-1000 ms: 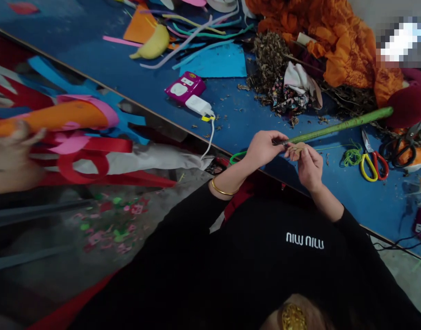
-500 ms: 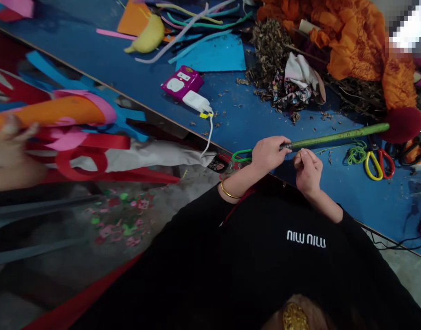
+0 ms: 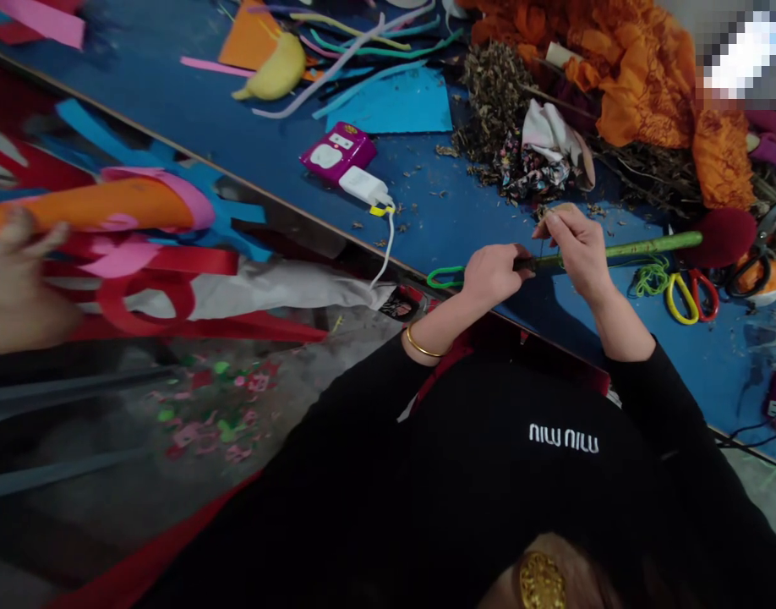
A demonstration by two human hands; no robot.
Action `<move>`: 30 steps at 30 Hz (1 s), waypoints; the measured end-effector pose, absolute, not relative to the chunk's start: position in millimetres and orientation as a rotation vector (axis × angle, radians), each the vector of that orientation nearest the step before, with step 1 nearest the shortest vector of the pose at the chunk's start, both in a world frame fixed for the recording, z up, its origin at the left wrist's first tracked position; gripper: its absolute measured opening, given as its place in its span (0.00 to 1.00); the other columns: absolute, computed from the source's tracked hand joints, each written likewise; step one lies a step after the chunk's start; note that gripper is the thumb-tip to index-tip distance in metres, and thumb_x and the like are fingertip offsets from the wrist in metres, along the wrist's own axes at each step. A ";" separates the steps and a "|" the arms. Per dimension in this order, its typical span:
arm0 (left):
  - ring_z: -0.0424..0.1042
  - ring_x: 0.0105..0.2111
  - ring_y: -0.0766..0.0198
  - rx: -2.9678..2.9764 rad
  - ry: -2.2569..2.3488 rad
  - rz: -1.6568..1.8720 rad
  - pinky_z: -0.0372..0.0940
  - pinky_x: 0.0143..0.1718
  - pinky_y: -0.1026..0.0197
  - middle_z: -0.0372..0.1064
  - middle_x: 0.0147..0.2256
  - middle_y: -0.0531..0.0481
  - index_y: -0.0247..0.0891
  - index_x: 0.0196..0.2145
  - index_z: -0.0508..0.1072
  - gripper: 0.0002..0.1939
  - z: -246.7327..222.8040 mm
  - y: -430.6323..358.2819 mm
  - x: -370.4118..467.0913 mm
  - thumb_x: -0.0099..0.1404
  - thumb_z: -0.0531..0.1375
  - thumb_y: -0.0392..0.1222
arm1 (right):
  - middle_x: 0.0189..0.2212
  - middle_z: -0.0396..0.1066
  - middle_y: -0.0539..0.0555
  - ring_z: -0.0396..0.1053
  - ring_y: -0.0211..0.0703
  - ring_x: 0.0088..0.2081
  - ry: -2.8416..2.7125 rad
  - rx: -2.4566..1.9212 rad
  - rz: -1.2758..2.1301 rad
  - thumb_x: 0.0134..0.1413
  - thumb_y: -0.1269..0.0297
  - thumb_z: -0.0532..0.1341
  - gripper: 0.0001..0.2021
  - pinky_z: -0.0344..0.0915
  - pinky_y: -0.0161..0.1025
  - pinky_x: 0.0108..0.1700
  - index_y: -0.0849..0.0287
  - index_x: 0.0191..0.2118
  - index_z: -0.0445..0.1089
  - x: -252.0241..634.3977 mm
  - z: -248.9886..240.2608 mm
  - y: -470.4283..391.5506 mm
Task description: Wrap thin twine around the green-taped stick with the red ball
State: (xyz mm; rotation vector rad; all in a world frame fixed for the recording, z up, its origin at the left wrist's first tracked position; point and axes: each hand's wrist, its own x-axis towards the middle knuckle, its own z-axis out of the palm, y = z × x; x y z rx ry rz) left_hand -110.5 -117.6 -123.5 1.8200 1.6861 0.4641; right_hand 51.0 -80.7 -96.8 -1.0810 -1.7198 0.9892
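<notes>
My left hand (image 3: 494, 275) is closed round the dark-wrapped near end of a green stick (image 3: 654, 245), which carries a dark red ball-shaped head (image 3: 729, 238) at its far end. Just above the stick, my right hand (image 3: 575, 245) pinches a thin thread (image 3: 541, 247) that runs down to the wrapped part. Part of the stick passes behind my right hand. A bright green loop (image 3: 445, 277) sticks out to the left of my left hand; whether it joins the stick is hidden. Beyond my right hand lies a tangle of light green thread (image 3: 653, 276).
Scissors with yellow and red handles (image 3: 691, 298) lie on the blue table (image 3: 236, 127) by the tangle. A purple power socket (image 3: 338, 154) with a white charger stands left. Orange cloth (image 3: 647, 76) and dried plant matter (image 3: 495, 93) cover the back. Another person's hand (image 3: 20, 279) holds an orange roll.
My right hand has moved up from below the stick to above it, drawing the thread with it. My left hand stays on the stick, whose red end has shifted slightly left and down.
</notes>
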 end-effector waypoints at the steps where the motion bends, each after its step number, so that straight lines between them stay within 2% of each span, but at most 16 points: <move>1: 0.81 0.52 0.42 1.822 1.687 0.466 0.72 0.50 0.49 0.84 0.49 0.43 0.41 0.53 0.84 0.18 -123.4 -117.3 -110.4 0.65 0.69 0.40 | 0.31 0.72 0.53 0.68 0.38 0.35 -1.705 -1.071 1.031 0.66 0.36 0.61 0.27 0.69 0.39 0.42 0.55 0.28 0.78 49.6 -99.8 -77.2; 6: 0.82 0.50 0.43 1.835 1.685 0.487 0.73 0.48 0.50 0.85 0.48 0.45 0.43 0.52 0.85 0.17 -123.9 -117.8 -111.5 0.65 0.68 0.41 | 0.30 0.72 0.51 0.66 0.34 0.31 -1.649 -1.065 1.141 0.65 0.42 0.65 0.21 0.68 0.36 0.37 0.55 0.33 0.82 42.8 -110.8 -68.9; 12: 0.82 0.50 0.44 1.963 1.688 0.545 0.73 0.47 0.52 0.84 0.48 0.44 0.40 0.49 0.84 0.14 -133.0 -123.6 -109.7 0.66 0.66 0.40 | 0.28 0.73 0.50 0.65 0.31 0.27 -1.574 -1.171 1.258 0.65 0.59 0.68 0.12 0.66 0.33 0.33 0.59 0.31 0.82 34.1 -122.7 -48.6; 16: 0.82 0.47 0.45 2.071 1.725 0.547 0.72 0.46 0.51 0.83 0.48 0.38 0.34 0.57 0.78 0.20 -141.3 -131.9 -107.3 0.70 0.61 0.39 | 0.20 0.69 0.48 0.62 0.32 0.23 -1.528 -1.272 1.409 0.65 0.69 0.64 0.14 0.61 0.33 0.28 0.62 0.27 0.80 26.2 -126.3 -39.3; 19: 0.82 0.45 0.47 2.146 1.702 0.551 0.72 0.45 0.52 0.82 0.47 0.37 0.34 0.62 0.74 0.23 -145.4 -135.5 -107.6 0.71 0.58 0.37 | 0.16 0.65 0.47 0.59 0.31 0.21 -1.510 -1.285 1.477 0.65 0.70 0.63 0.14 0.57 0.32 0.24 0.62 0.26 0.79 23.7 -126.2 -38.8; 25: 0.81 0.46 0.48 2.265 1.597 0.609 0.72 0.46 0.53 0.82 0.45 0.38 0.35 0.54 0.79 0.19 -150.3 -135.1 -111.2 0.70 0.56 0.33 | 0.21 0.72 0.49 0.63 0.31 0.24 -1.510 -1.246 1.444 0.63 0.70 0.65 0.13 0.61 0.32 0.28 0.62 0.26 0.79 24.5 -125.1 -42.8; 30: 0.81 0.48 0.49 2.256 1.561 0.686 0.72 0.49 0.53 0.82 0.49 0.38 0.34 0.53 0.80 0.18 -156.4 -135.5 -112.4 0.70 0.56 0.31 | 0.21 0.72 0.49 0.62 0.32 0.24 -1.510 -1.282 1.434 0.64 0.72 0.64 0.15 0.60 0.33 0.29 0.62 0.25 0.79 23.6 -121.8 -44.5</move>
